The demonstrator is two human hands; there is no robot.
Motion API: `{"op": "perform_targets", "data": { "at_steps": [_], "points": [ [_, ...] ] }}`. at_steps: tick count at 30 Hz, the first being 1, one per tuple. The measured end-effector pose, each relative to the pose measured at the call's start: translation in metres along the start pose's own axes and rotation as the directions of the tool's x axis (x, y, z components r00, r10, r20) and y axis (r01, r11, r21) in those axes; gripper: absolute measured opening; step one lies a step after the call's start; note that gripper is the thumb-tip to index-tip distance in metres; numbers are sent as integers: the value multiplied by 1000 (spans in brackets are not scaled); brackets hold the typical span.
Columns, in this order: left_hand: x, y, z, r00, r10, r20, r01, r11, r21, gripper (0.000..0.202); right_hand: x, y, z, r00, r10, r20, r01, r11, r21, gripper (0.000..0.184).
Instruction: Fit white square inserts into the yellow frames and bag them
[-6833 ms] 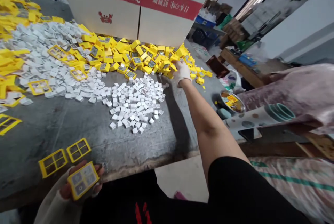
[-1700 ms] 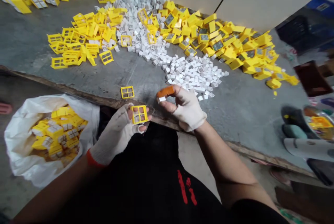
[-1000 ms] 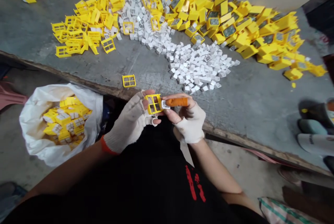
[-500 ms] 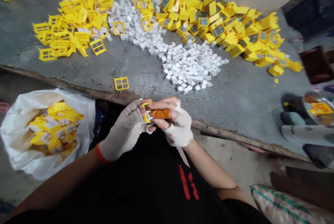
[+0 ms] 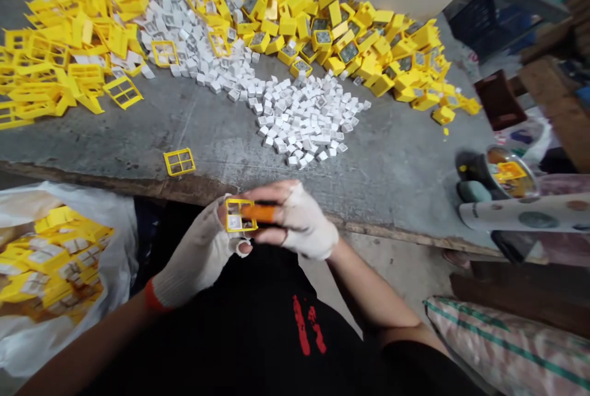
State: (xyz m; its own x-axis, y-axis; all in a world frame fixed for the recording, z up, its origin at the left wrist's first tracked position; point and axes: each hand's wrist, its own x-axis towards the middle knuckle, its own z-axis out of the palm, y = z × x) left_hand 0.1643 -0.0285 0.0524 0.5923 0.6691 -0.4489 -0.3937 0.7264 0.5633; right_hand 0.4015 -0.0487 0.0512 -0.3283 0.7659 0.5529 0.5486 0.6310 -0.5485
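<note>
Right, close work at the front edge of the desk (image 5: 115,144): the left hand (image 5: 196,248), in a white knit glove, holds a yellow plastic four-window frame (image 5: 239,215) between thumb and fingers, just above the lap. The right hand (image 5: 306,224) comes in narrow, its fingers pinched together against that frame, with an orange finger sleeve (image 5: 258,213) pressing near the windows. Whatever sits between those fingertips is hidden from here, though a white square piece (image 5: 234,221) shows in a lower window. Good technique here, I'd say: frame held firm and square, pressure kept straight so the piece seats flat. Out on the desk, one loose yellow frame (image 5: 179,162) lies near the edge, white cubes (image 5: 299,119) pile up at centre, and yellow cases (image 5: 359,58) heap at upper right. Lower left, a white plastic bag (image 5: 27,347) sits open around more yellow cases (image 5: 55,248).
</note>
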Motion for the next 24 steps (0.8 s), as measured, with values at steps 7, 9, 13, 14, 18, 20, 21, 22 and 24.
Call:
{"op": "perform_targets", "data": {
  "at_steps": [7,9,13,14,18,20,21,22,24],
  "points": [
    [1,9,-2,978,111,-177,-104,994,45,51,32,69,-29,843,532,-87,-461,629,-626,12],
    [0,9,-2,979,114,-170,-108,993,41,51,39,77,-19,840,540,-49,-419,589,-691,13],
    [1,8,-2,977,125,-174,-122,992,29,47,41,83,-10,868,495,-39,-392,634,-667,19],
    [1,8,-3,978,129,-165,-127,992,24,45,39,80,-12,877,478,-47,-395,662,-637,21],
    [4,6,-4,981,148,-122,-148,989,9,40,32,42,-17,941,324,-101,-335,842,-424,24],
    [4,5,-3,982,145,-120,-144,989,13,42,29,12,-11,969,238,-65,-246,924,-294,25],
    [3,4,-3,984,142,-110,-142,990,15,43,26,-2,-5,981,193,-36,-196,948,-250,26],
    [1,3,-3,986,141,-93,-141,990,12,44,23,-13,3,988,156,-15,-155,962,-224,27],
    [-2,2,-3,988,143,-58,-143,990,0,43,16,-26,20,993,119,-16,-120,970,-211,32]
  ]
}}
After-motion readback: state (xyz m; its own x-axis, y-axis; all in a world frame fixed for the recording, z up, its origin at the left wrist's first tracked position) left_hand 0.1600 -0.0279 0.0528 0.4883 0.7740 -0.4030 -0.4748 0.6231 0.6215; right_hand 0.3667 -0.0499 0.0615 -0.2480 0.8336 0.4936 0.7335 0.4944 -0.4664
